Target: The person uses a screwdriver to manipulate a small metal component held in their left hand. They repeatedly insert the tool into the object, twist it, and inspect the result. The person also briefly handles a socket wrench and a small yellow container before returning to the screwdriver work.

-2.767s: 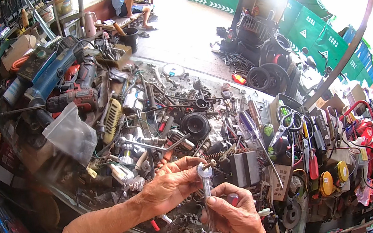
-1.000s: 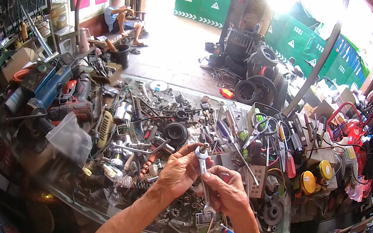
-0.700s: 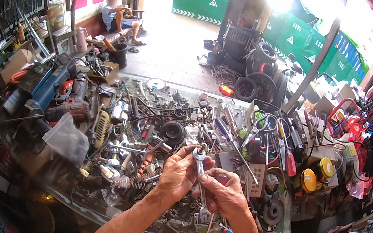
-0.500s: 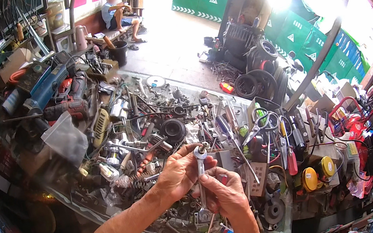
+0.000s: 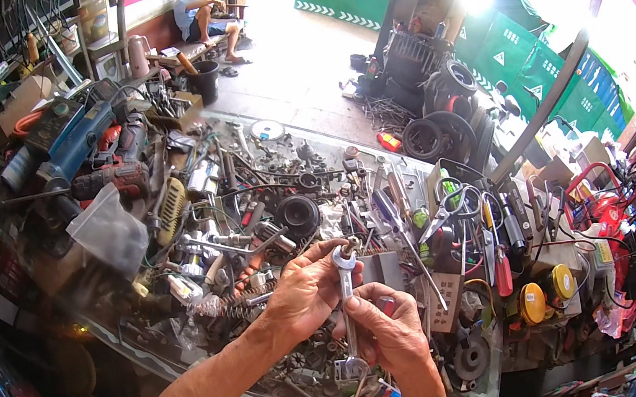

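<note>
We held the wrench [image 5: 346, 295] upright btwn both hands: left hand [image 5: 304, 290] gripped its top, right hand [image 5: 388, 331] pinched the shaft lower.

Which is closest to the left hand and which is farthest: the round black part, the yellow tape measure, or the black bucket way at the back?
From the left hand:
1. Round black part, just beyond it on the bench.
2. Yellow tape measure, off to the right.
3. Black bucket, far back on the floor.

Silver combination wrench [image 5: 346, 295], upright, open end up, held above cluttered bench [image 5: 252, 210]
</note>
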Demonstrator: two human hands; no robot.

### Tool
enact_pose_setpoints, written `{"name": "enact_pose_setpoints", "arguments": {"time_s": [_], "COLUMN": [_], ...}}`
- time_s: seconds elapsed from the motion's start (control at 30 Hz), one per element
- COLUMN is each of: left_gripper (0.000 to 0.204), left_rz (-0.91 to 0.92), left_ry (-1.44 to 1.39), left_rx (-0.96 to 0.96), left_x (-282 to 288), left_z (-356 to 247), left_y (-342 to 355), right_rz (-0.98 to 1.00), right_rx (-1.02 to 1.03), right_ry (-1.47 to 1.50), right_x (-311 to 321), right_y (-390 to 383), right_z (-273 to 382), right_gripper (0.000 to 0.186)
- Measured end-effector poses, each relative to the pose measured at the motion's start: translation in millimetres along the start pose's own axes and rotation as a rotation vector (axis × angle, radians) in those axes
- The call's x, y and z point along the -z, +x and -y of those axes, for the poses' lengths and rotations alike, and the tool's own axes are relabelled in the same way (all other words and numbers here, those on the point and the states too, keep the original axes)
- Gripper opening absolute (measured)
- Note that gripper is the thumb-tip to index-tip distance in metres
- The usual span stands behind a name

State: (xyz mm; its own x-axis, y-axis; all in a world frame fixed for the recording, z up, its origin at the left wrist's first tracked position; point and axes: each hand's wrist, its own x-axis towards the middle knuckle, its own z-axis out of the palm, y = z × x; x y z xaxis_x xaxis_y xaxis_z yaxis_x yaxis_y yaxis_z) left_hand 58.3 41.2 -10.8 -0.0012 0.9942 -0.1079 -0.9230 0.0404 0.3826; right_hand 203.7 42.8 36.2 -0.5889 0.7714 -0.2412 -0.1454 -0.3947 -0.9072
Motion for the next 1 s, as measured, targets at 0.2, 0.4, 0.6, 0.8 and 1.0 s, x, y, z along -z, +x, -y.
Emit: {"name": "enact_pose_setpoints", "arguments": {"time_s": [0.2,0.4,0.6,0.8,1.0], "left_gripper": [0.022,0.022,0.022,0.021,0.02], "left_rz": [0.017,0.021,0.015,-0.011,-0.026], "left_ry": [-0.042,-0.053,-0.057,-0.091,-0.06], "left_rx": [-0.007,0.009,0.007,0.028,0.015], "left_x": [5.4,8.1,8.2,7.9,1.1], "left_z": [-0.4,4.0,3.1,1.0,0.2], "left_y": [2.3,3.2,3.0,3.0,0.5], "right_rz": [0.003,-0.008,0.001,0.006,0.017], "right_rx": [-0.012,-0.016,-0.02,-0.025,-0.015], "right_ry": [-0.017,-0.011,-0.004,-0.001,0.006], "right_x": [-2.7,-1.3,-1.2,-0.8,-1.2], "right_y": [-1.8,-2.1,-1.9,-1.6,-3.2], "right_z": [-0.3,2.6,3.6,0.6,3.2], "right_gripper": [0.018,0.017,0.016,0.017,0.017]}}
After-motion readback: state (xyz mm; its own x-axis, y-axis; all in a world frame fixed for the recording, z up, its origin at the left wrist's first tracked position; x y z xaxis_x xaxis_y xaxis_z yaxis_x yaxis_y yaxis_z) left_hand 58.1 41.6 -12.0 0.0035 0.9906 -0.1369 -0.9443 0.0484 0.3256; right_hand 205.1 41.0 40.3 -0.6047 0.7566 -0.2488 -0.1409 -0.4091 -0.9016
